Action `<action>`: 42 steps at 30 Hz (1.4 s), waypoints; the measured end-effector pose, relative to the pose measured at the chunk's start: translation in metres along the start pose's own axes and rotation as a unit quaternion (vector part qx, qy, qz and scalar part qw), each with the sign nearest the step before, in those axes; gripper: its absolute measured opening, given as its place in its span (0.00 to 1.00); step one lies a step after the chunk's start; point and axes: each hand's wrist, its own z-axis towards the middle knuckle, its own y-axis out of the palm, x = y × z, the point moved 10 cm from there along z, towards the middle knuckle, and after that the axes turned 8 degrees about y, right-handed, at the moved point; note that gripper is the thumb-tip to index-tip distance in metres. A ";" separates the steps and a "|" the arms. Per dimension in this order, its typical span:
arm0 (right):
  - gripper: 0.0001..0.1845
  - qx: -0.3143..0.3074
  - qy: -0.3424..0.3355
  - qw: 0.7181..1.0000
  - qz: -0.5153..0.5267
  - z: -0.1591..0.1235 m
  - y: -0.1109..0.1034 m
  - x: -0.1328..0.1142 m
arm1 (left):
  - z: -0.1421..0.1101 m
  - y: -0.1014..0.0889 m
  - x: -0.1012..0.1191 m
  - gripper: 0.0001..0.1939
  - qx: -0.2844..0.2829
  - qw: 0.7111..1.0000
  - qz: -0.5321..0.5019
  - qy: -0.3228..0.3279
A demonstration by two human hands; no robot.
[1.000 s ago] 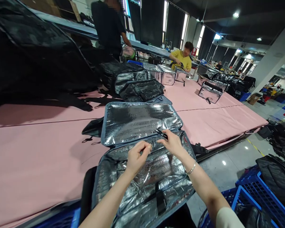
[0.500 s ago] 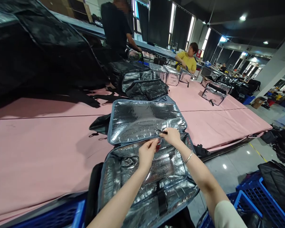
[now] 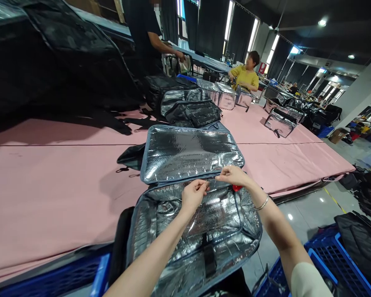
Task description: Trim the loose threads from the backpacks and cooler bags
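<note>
An open insulated bag with silver foil lining lies in front of me at the near edge of the pink table, its lid folded back flat. My left hand is closed in a pinch over the hinge seam between lid and body. My right hand is also pinched closed just to the right, at the bag's rear corner; what it holds is too small to name. A red bit shows under that hand. A black strap tab lies inside the bag.
More foil-lined and black bags are stacked further back. A person in dark clothes stands behind them; a seated person in yellow works at the far end. Blue crates with black bags stand on the floor to my right.
The small dark tool seen in my right hand earlier is no longer visible. Both hands have shifted slightly right along the seam and drawn apart a little.
</note>
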 end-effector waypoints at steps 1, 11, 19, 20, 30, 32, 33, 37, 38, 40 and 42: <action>0.17 -0.006 0.001 1.000 -0.004 -0.001 0.000 0.000 | 0.000 0.000 0.000 0.16 0.001 1.000 -0.001 0.001; 0.17 -0.005 0.031 0.998 -0.049 0.007 0.008 -0.010 | 0.001 0.001 -0.006 0.17 0.001 1.000 -0.003 -0.002; 0.17 0.000 0.064 0.994 -0.084 -0.006 -0.002 -0.020 | 0.000 0.000 -0.005 0.16 0.002 1.000 0.014 -0.003; 0.17 0.003 0.064 0.994 -0.086 -0.006 -0.002 -0.020 | -0.001 -0.001 -0.005 0.16 0.002 1.000 0.016 -0.004; 0.15 0.021 0.043 0.996 -0.075 0.008 0.006 -0.009 | 0.001 0.001 -0.008 0.14 0.008 1.000 0.026 0.003; 0.16 0.028 0.053 0.996 -0.071 0.006 0.002 -0.004 | 0.001 0.001 -0.009 0.14 0.009 1.000 0.026 0.005; 0.17 0.029 0.059 0.995 -0.069 0.005 0.000 -0.002 | 0.002 0.002 -0.010 0.14 0.009 1.000 0.026 0.005; 0.18 0.020 0.077 0.995 -0.065 0.002 -0.004 0.000 | 0.002 0.003 -0.010 0.14 0.009 1.000 0.021 0.006; 0.18 0.019 0.079 0.995 -0.065 0.002 -0.004 0.000 | 0.001 0.003 -0.009 0.14 0.010 1.000 0.021 0.006; 0.18 0.020 0.080 0.995 -0.064 0.003 -0.004 -0.001 | 0.001 0.004 -0.009 0.14 0.010 1.000 0.019 0.007; 0.17 0.021 0.079 0.995 -0.062 0.004 -0.004 -0.001 | 0.000 0.004 -0.008 0.14 0.008 1.000 0.018 0.007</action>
